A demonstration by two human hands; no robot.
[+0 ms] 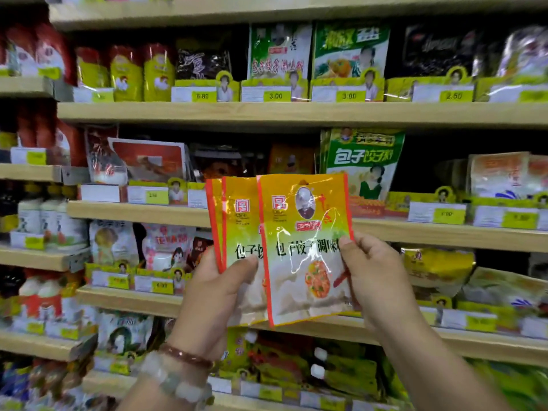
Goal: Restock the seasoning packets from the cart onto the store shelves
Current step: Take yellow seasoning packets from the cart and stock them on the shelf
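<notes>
You are holding two yellow packets (299, 247) up in front of the shelves (296, 114), fanned so the front one overlaps the rear one — probably so you can read both labels and match them to a slot. Your left hand (219, 292) is pinching the rear packet low on its left side, thumb across the face. Your right hand (376, 268) is gripping the front packet at its right edge, fingers curled behind it.

The packets are hanging in the air at the height of the middle shelf, touching no shelf edge. Just behind their tops a row of dark and orange bags is standing, with a green bag (364, 167) to the right of it. Further right, beyond the green bag, the bay is looking dark and thinly filled — that seems the roomiest gap. The shelf lip and the price tags (436, 213) along it are the edges to clear. The cart is out of view.
</notes>
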